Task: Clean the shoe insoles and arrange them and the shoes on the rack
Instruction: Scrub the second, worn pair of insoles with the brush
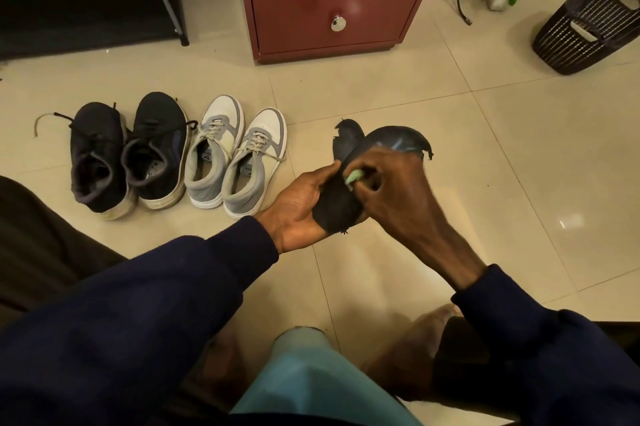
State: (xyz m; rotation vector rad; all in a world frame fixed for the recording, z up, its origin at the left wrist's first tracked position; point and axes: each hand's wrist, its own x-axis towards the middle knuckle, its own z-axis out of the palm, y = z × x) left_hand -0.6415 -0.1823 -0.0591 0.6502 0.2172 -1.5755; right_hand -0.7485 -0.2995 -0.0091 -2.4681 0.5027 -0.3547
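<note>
Two dark insoles: left hand grips them, right hand seemingly pinches green cloth.

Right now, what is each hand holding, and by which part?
The left hand grips dark insoles by their near end; the right hand pinches a small pale-green item, mostly hidden, against them.

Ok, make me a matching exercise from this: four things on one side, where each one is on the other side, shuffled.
Things:
1. dark insoles
2. pale green item
3. grey and white sneakers
4. black basket

Places:
A. far right on the floor
B. gripped by the left hand
C. on the floor beside the black sneakers
D. pinched in the right hand

Pairs: 1-B, 2-D, 3-C, 4-A
</note>
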